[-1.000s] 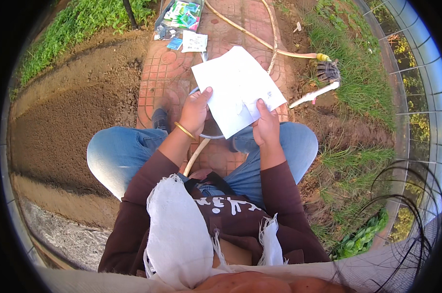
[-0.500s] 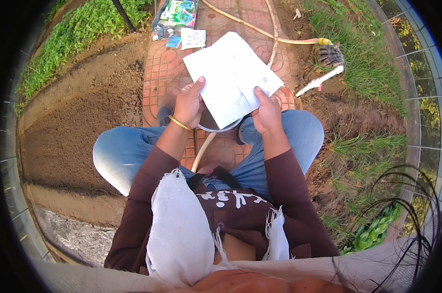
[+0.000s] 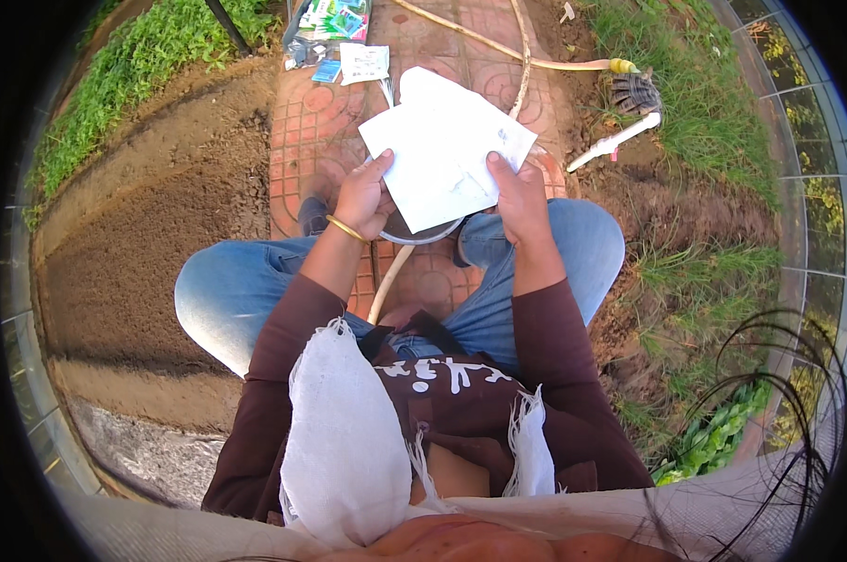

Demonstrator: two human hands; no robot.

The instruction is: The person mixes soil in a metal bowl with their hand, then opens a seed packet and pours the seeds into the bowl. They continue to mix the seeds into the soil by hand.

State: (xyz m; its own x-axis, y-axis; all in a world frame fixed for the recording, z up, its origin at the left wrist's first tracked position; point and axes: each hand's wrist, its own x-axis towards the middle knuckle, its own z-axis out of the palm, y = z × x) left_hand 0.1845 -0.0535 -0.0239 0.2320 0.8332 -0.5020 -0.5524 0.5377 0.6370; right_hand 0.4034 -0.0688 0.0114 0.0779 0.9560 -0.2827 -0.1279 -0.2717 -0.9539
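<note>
White paper (image 3: 447, 155), folded or in overlapping pieces, is spread between my two hands above a round container. My left hand (image 3: 365, 195), with a gold bangle at its wrist, pinches the paper's left edge with the thumb on top. On the opposite side, my right hand (image 3: 520, 192) grips the edge in the same way. Small dark marks show near the right thumb. The container's grey rim (image 3: 428, 240) and dark inside peek out below the paper; the rest of it is hidden.
On the tiled path (image 3: 301, 140) ahead lie a clear bag of packets (image 3: 334, 23), a white packet (image 3: 364, 63) and a blue packet (image 3: 327, 71). A hose (image 3: 523, 75) crosses the path. Bare soil (image 3: 152, 253) is at left; a white pipe (image 3: 615, 145) and grass are at right.
The paper's upper part has bent and its outline has changed, with the far corner now rounded. My right hand has moved slightly up and right. Both hands keep their hold.
</note>
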